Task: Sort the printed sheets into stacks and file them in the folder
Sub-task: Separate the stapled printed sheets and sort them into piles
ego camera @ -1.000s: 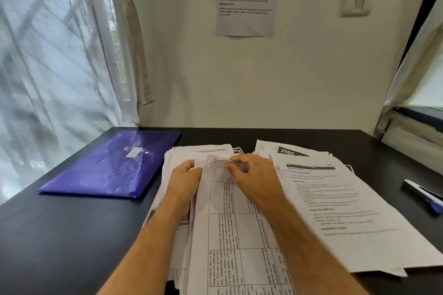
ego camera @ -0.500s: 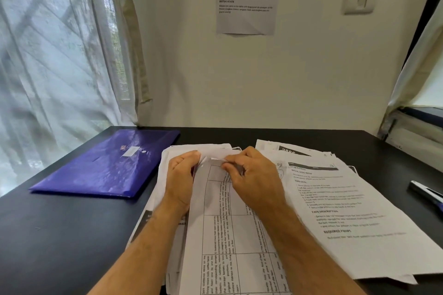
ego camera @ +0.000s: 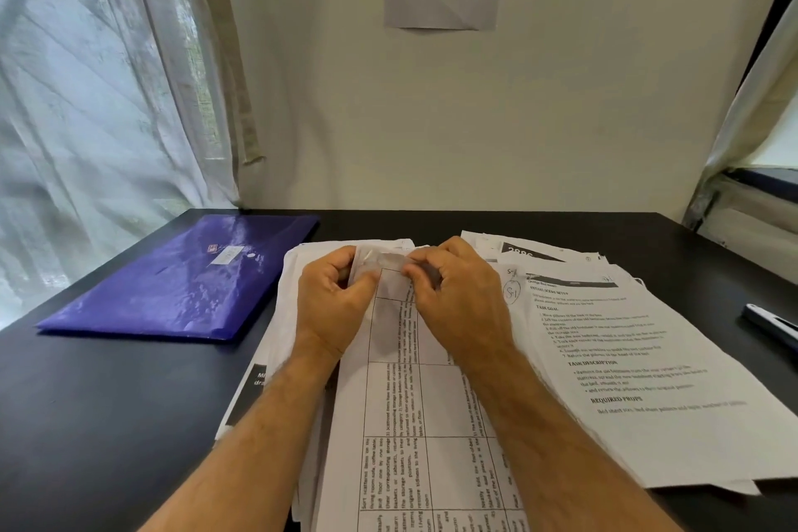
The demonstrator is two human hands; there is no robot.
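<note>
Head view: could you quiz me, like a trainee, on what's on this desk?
1. True or false: the folder lies open.
2. What do both hands, left hand and right hand, pinch? A) pen B) table sheet's far edge C) folder
3. Which side of the sheets is the pen on?

Key: 1 false, it lies shut. 2 B, the table sheet. 3 the right, near the desk edge.
</note>
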